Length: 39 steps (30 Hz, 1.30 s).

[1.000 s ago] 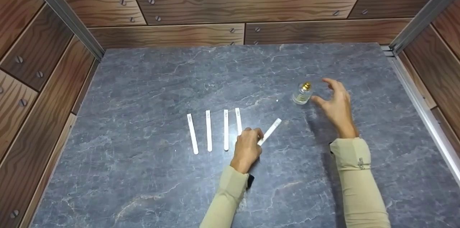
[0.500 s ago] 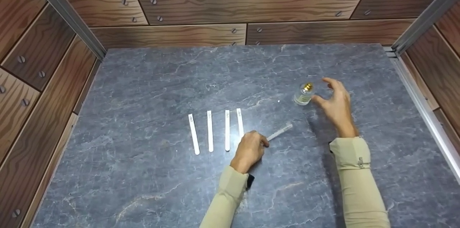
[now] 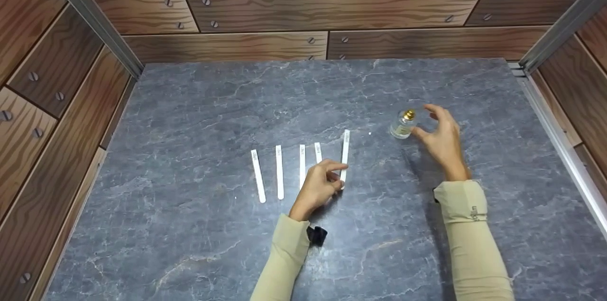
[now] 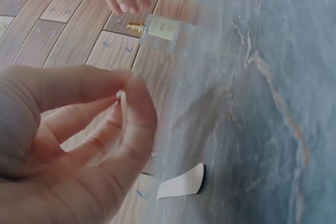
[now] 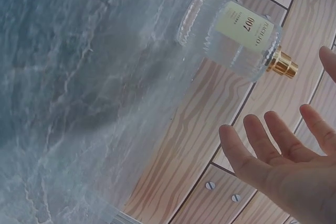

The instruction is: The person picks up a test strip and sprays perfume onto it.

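Observation:
Near the middle of the table, my left hand (image 3: 318, 186) pinches a white perfume test strip (image 3: 346, 142) between thumb and a finger, close to its near end. The strip's printed end points away from me. To its left several matching strips (image 3: 280, 173) lie in a row, two partly covered by this hand. A clear glass perfume bottle (image 5: 241, 32) with a gold spray top stands upright at the right, labelled 007. Beside the bottle (image 3: 403, 125), my right hand (image 3: 441, 140) has its fingers spread and lightly bent, the thumb overlapping its side in the head view.
The grey marbled tabletop (image 3: 199, 116) is enclosed by wood-print panels (image 3: 265, 7) at the back and both sides. Metal profiles run along the corners, and a rail (image 3: 564, 154) follows the right edge. A tiny white speck (image 3: 370, 133) lies left of the bottle.
The held strip has swung from slanting rightward to pointing nearly straight away from me. My left hand has turned and shifted slightly left. The right hand and bottle stay in place.

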Tool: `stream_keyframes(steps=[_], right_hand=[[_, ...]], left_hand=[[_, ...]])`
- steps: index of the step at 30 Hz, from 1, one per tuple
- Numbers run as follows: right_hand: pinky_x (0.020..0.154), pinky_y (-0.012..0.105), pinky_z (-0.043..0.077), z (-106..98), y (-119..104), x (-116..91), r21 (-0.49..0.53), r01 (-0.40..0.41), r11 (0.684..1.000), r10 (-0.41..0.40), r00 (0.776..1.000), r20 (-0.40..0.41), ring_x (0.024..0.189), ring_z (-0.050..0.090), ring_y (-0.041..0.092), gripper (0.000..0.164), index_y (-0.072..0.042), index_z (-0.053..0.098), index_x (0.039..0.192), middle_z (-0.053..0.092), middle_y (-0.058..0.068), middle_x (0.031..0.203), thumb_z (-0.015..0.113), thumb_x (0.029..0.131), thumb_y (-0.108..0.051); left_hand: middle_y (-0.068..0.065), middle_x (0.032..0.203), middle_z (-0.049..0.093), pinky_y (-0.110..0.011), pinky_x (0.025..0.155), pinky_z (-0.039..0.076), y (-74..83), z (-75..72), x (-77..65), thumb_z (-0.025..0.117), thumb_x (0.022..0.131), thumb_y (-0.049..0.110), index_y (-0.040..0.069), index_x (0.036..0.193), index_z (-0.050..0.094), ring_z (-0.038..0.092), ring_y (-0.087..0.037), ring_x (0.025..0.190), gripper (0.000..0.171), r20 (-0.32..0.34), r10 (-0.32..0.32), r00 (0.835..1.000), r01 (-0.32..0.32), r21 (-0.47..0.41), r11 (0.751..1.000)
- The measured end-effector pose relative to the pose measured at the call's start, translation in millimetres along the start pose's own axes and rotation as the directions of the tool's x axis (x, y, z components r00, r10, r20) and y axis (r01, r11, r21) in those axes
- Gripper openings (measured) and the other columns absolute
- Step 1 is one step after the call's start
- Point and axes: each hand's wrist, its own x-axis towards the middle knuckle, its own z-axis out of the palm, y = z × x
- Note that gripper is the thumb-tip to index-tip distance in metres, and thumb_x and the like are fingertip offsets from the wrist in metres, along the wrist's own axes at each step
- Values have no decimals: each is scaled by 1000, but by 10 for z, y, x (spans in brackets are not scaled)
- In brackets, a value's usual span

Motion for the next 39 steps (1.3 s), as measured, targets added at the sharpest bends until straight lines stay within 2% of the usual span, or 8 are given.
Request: stream_keyframes(steps=[5,10,14,22,32,39], right_hand=[[105,61,37,41,31,10,12,6,1000,-6,1000,7,124,50,50,56,12,55,133,54,33,134,79,83,5],[102,62,40,74,48,30,22,9,1000,-9,1000,8,124,50,50,55,12,55,133,53,33,135,78,83,5],[100,62,42,125,79,59,33,15,999,-15,1000,15,125,50,50,56,12,54,134,53,32,137,77,84,6],[105,58,40,210,145,85,34,-11,999,10,1000,20,125,50,50,59,14,51,136,52,33,138,77,83,7],[106,59,38,236,158,90,27,-84,996,82,993,80,129,46,50,63,12,45,141,49,32,142,75,86,2],[109,58,35,289,155,133,6,-92,996,90,990,108,129,47,50,65,13,44,142,50,34,140,75,85,3]], left_hand=[[-14,124,64,-22,64,54,21,-38,-7,63,84,-18,-9,126,66,66,-20,92,43,1,4,1000,-4,-68,998],[-16,127,62,-23,71,56,9,-70,-19,64,82,-20,-11,127,64,65,-24,97,46,-1,23,1000,-23,-135,991],[-16,128,62,-24,72,57,3,-89,-32,64,83,-20,-10,129,64,64,-28,99,47,-10,18,1000,-19,-175,984],[-18,127,61,-22,69,55,-5,-106,-33,64,84,-20,-10,130,63,64,-29,100,47,-16,14,1000,-17,-215,976],[-16,131,59,-23,69,55,8,-112,-23,65,83,-18,-8,133,62,63,-23,98,52,-22,8,1000,-13,-252,968],[-16,138,56,-22,61,50,-11,-103,-32,67,85,-14,-1,141,58,63,-22,99,58,-16,-10,1000,6,-221,975]])
